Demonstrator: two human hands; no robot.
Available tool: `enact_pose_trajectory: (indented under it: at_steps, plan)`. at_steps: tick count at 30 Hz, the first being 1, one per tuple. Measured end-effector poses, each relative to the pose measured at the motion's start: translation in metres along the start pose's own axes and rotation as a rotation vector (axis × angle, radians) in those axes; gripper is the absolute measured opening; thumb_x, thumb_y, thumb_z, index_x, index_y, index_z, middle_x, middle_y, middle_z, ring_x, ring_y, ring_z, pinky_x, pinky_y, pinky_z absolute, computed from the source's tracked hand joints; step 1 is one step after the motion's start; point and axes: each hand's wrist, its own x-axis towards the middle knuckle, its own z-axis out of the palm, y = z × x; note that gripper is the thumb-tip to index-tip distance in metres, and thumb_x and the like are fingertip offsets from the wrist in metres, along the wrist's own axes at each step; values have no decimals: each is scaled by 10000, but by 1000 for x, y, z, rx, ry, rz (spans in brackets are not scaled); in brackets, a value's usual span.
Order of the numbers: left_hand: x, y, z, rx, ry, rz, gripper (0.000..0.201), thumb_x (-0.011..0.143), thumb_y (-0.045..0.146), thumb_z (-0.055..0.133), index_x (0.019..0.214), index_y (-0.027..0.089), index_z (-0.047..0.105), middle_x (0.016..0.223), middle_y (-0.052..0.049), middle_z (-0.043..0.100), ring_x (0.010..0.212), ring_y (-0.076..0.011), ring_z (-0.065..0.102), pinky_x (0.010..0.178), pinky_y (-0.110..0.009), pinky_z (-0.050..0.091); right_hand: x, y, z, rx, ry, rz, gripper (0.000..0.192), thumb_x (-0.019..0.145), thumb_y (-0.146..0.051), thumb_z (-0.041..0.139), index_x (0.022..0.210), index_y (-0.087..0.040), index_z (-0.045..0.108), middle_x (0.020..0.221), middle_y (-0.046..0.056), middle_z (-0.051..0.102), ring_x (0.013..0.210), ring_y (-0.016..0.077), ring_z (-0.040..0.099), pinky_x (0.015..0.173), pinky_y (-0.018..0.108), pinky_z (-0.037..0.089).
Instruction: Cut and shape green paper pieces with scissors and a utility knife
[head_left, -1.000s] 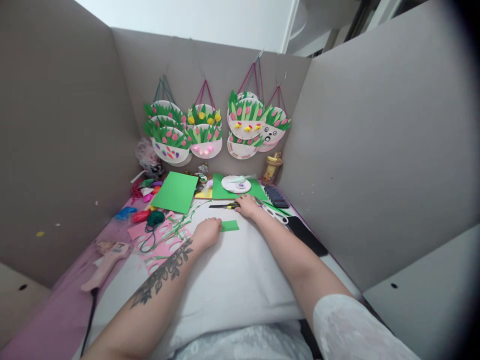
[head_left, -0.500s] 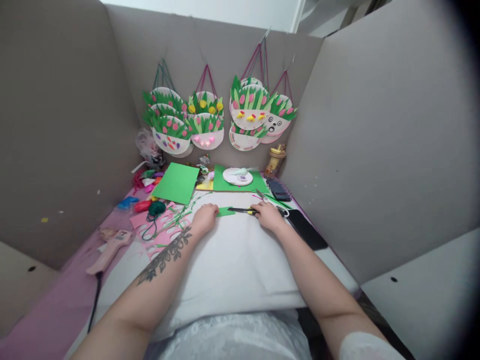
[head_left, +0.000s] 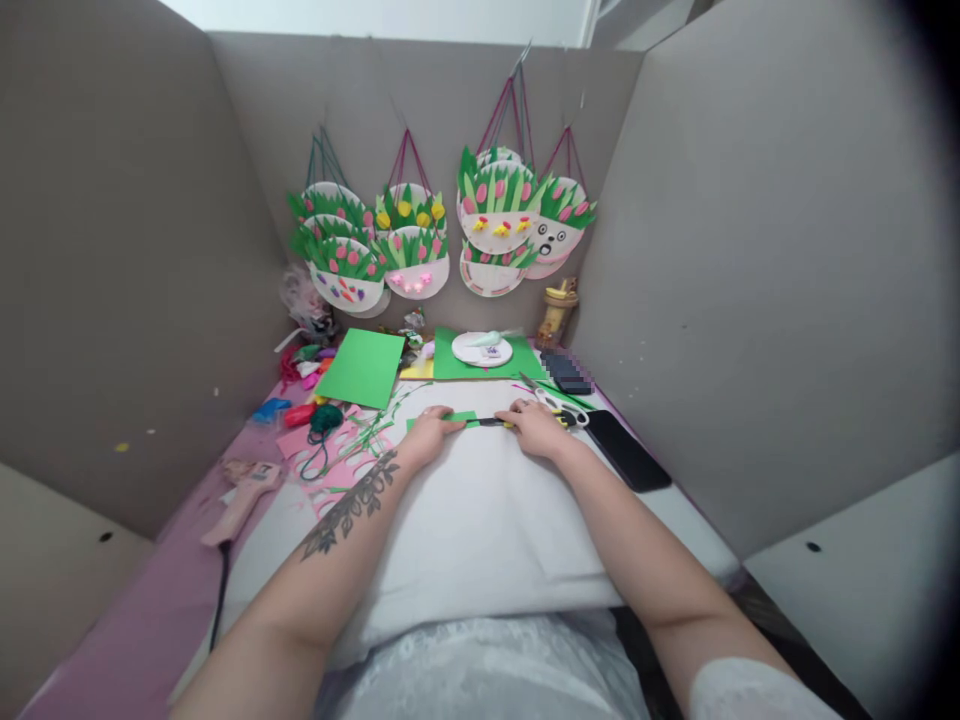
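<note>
My left hand (head_left: 429, 438) rests on a small green paper strip (head_left: 459, 417) and pins it to the white pillow (head_left: 480, 520) on my lap. My right hand (head_left: 537, 428) grips a dark-handled tool with yellow on it (head_left: 489, 422), probably scissors or a cutter, whose tip points left at the strip. White-handled scissors (head_left: 559, 406) lie just behind my right hand.
A green sheet (head_left: 362, 366), a white plate on green paper (head_left: 482, 349), a black phone (head_left: 627, 462), a pink glue gun (head_left: 244, 497), pink cut-out paper (head_left: 330, 460) and green yarn (head_left: 325, 418) lie around. Paper-plate flower baskets (head_left: 411, 250) hang on the grey cardboard walls (head_left: 720, 250).
My right hand picked up the dark tool from farther back and brought it to the green strip. My left hand shifted slightly right along the strip.
</note>
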Motion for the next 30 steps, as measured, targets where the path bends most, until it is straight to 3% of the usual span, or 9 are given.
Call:
enact_pose_trajectory:
  at_steps: [7,13,30]
  plan:
    - [4,-9,5,37,-84,-12,527,841,95,381,1288,317,550,1447,-6,424,1365,-194,309,1118,-370,233,2,-5,0,-15,7,-18,404,906,-192,406,1263,-288,569,1140,93,559,1048,221,494,889,326,320]
    - [2,-3,0,99,-151,-26,612,809,58,381,1342,344,477,1502,-35,334,1403,-239,235,1109,-483,225,3,-10,-3,-81,-8,-12,375,912,-215,399,1203,-308,617,1085,102,566,1021,238,486,882,351,301]
    - [3,0,-1,105,-175,-47,638,785,51,390,1343,349,471,1508,-24,322,1404,-263,222,1101,-519,209,-11,-19,-14,-124,-66,50,364,883,-172,406,1124,-293,652,1092,118,563,994,259,489,846,367,305]
